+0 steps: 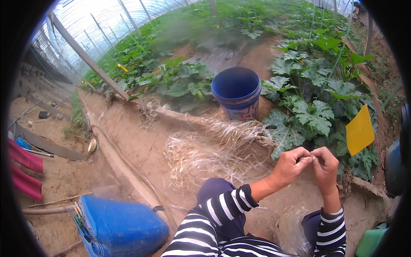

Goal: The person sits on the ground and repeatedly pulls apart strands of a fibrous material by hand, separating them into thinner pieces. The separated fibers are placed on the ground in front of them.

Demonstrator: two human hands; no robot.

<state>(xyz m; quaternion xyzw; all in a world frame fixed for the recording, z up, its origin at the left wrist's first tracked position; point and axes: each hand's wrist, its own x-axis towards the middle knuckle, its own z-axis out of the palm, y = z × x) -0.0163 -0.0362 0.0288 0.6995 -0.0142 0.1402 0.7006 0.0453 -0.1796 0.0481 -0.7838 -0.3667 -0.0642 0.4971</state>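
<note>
My left hand (291, 165) and my right hand (325, 167) meet at the fingertips, pinching something small and pale between them, too small to tell what. They are held over the ground beside the squash plant leaves (313, 114). A spread heap of clear plastic strips (199, 157) lies on the soil in front of my knees. Another bundle of such strips (290, 229) rests between my legs. Beyond the heap stands a blue plastic bucket (240, 110), its visible inside showing nothing.
A blue plastic jerrycan (125, 226) lies at the lower left, beside a low concrete edging (112, 160). A yellow card (360, 130) hangs at the right. A green container (371, 239) is at the lower right. A slanted post (90, 61) rises at the left, and planted rows fill the background.
</note>
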